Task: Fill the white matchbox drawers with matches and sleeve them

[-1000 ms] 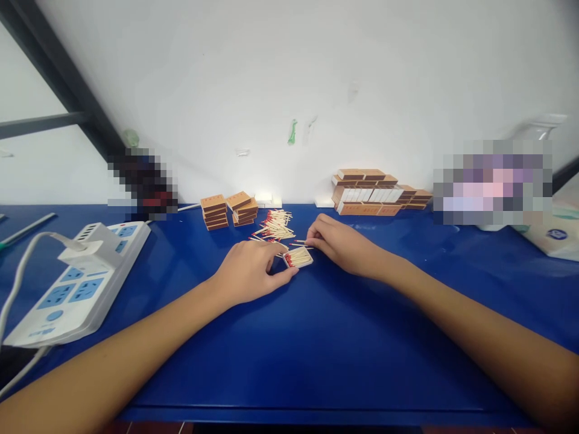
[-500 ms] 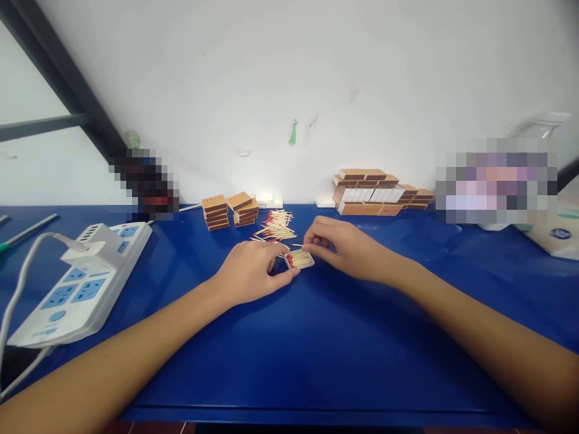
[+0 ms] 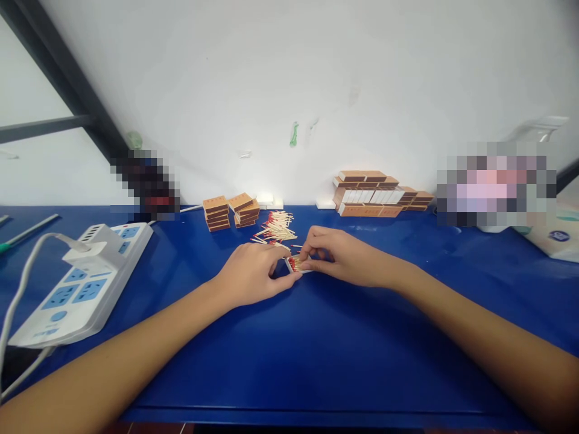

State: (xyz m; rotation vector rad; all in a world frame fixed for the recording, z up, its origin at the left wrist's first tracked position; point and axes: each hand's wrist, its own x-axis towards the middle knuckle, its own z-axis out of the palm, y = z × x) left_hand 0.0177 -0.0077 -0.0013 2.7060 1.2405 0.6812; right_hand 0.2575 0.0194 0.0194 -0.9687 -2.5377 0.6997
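Observation:
A small white matchbox tray (image 3: 287, 264) lies on the blue table, filled with red-headed matches (image 3: 295, 263). My left hand (image 3: 253, 272) grips the tray's left end between thumb and fingers. Over the tray's right part, my right hand (image 3: 337, 256) has its thumb and fingertips pinched together, down among the matches. Its fingers cover that end of the tray, and whatever they pinch is hidden. Just behind the tray, a heap of loose matches (image 3: 278, 226) spreads on the table, with a few strays near my right fingertips.
Two stacks of matchboxes, a left one (image 3: 216, 214) and a right one (image 3: 244, 210), stand behind my left hand. More matchboxes (image 3: 368, 196) are piled against the wall at the right. White trays (image 3: 266, 201) lie by the wall. A power strip (image 3: 85, 289) with cables occupies the left.
My right hand has moved slightly left and down, from the tray's right edge to over the matches inside it. My left hand keeps its hold on the tray.

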